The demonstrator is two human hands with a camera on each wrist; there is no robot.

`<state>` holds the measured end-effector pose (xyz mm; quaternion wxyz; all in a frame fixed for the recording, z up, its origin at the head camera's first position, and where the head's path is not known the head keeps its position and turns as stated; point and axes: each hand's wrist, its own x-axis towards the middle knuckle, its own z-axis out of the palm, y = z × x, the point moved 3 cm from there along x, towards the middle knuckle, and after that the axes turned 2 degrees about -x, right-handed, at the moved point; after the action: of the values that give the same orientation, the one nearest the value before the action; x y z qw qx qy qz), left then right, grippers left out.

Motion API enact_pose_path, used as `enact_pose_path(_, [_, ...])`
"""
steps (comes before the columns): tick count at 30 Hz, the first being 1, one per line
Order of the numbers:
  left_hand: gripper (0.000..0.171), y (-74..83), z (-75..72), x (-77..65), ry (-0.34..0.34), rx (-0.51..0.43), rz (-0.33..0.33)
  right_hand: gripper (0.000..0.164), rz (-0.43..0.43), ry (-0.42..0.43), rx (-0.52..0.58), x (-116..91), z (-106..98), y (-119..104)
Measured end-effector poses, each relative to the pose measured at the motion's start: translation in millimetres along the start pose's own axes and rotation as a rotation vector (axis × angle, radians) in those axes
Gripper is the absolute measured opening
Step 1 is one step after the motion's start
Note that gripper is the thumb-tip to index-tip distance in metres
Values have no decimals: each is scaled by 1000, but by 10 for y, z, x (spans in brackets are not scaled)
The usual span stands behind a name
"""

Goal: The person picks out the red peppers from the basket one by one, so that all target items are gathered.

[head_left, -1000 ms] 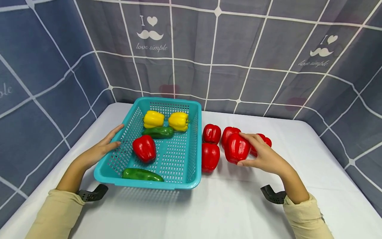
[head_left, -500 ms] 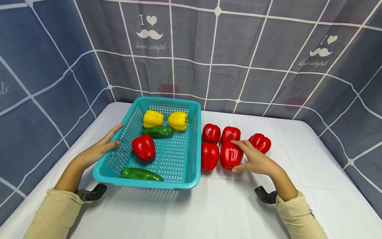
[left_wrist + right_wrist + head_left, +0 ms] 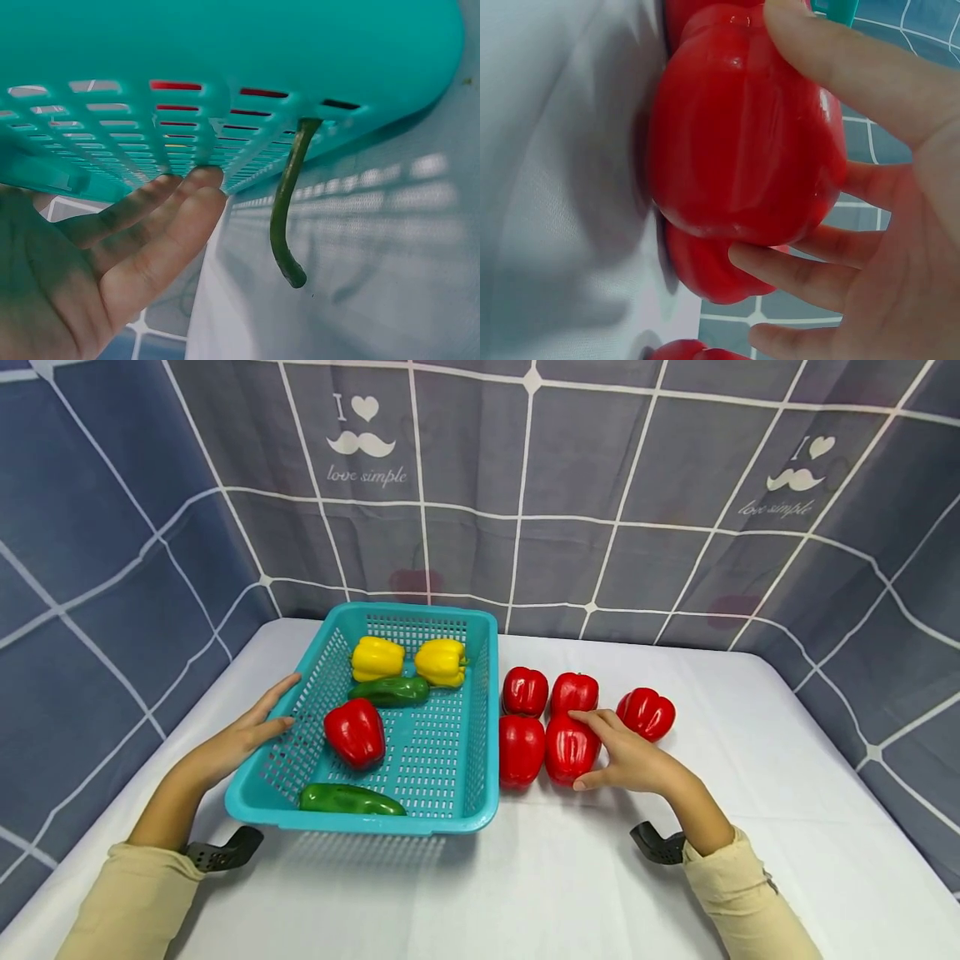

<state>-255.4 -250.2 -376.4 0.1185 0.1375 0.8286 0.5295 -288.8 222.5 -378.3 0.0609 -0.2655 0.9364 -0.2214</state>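
In the head view my right hand holds a red bell pepper on the white table, thumb at its near end and fingertips at its far end. The right wrist view shows this pepper between thumb and spread fingers. My left hand rests with relaxed, straight fingers against the left side of a turquoise basket. Inside lie two yellow bell peppers, a red bell pepper and two long green peppers. A green stem pokes out through the basket wall in the left wrist view.
Beside the held pepper, between it and the basket, sits a red bell pepper. Two more stand behind, one at the left. Another red bell pepper lies off to the right. A grey-blue checked curtain surrounds the table.
My right hand has carried the red bell pepper left and toward me, down into line beside the others. My left hand stays at the basket. The whole head view has shifted slightly.
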Motion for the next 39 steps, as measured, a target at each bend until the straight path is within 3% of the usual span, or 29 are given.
enact_pose_path(39, [63, 28, 1, 6, 16, 17, 4, 90, 17, -38, -26, -5, 5, 0])
